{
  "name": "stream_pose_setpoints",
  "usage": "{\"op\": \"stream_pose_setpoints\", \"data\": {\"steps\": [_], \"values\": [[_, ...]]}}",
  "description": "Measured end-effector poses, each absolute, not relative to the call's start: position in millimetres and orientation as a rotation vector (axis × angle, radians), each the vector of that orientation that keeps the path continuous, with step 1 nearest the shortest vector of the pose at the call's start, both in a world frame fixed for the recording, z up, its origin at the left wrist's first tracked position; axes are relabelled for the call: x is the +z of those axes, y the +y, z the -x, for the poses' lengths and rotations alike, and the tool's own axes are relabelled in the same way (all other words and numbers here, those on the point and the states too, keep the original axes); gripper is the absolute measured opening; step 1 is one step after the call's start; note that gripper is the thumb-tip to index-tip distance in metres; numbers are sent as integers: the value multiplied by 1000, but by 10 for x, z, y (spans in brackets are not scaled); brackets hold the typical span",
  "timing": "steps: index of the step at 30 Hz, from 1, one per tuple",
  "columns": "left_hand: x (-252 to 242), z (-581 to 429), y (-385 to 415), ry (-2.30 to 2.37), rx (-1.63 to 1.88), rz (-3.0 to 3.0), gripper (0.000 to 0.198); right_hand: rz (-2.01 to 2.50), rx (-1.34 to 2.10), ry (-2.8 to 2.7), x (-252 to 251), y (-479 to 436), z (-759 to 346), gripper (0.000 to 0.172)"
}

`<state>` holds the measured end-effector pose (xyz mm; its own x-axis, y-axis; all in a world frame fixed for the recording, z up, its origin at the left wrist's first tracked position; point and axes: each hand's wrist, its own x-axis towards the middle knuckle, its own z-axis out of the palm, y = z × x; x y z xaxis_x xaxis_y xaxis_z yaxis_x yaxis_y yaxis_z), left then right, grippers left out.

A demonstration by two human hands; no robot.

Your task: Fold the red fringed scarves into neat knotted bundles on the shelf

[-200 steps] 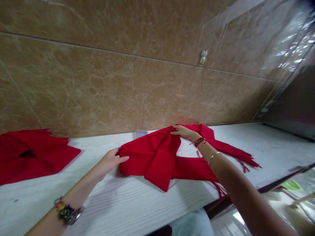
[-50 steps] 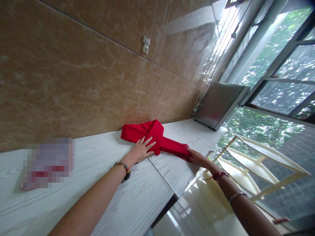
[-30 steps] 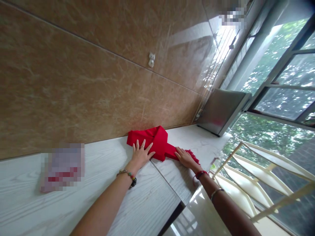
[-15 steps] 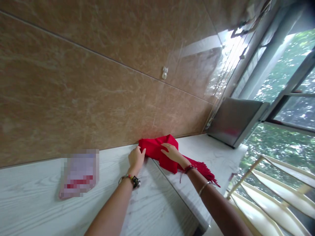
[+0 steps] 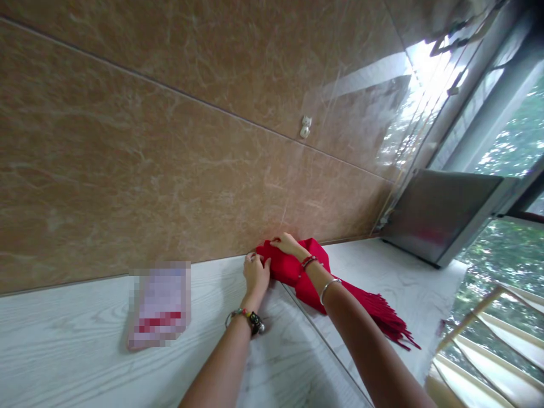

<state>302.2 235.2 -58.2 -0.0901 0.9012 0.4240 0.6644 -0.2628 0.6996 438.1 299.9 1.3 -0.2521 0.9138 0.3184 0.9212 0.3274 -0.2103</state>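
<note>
On white counter (image 5: 208, 294), red scarf (image 5: 284, 268) is already folded, its fringe (image 5: 391, 322) unfolded; right hand (image 5: 289, 245) pinches the scarf, left hand (image 5: 256, 276) touches, grip unclear.

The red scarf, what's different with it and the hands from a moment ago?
The right hand left the fringed end and moved leftward to the other end of the red scarf. The left hand, spread flat on the scarf before, is now at that end too. The scarf still lies on the counter; the blurred packet stayed.
</note>
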Motion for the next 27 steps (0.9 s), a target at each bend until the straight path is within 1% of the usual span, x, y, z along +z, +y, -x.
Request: {"op": "stream_pose_setpoints", "data": {"steps": [4, 10, 17, 20, 24, 27], "values": [[-570, -3040, 2425, 1676, 1367, -1809, 20, 1559, -62, -2089, 1, 3026, -4397, 19], [-637, -2981, 2473, 1698, 1301, -1704, 15, 1488, -30, -2047, -292, 3108, -4220, 15], [-611, -2927, 2455, 1659, 1240, -1666, 17, 1447, -62, -2047, -217, 3148, -4168, 16], [-605, -2926, 2431, 1665, 1244, -1686, 16, 1473, -78, -2081, -282, 3129, -4124, 14], [-606, -2935, 2401, 1642, 1270, -1804, 30, 1528, -115, -2106, -366, 3087, -4116, 17], [-622, -2947, 2386, 1602, 1263, -1932, 39, 1593, -158, -2132, -304, 3040, -4285, 23]]}}
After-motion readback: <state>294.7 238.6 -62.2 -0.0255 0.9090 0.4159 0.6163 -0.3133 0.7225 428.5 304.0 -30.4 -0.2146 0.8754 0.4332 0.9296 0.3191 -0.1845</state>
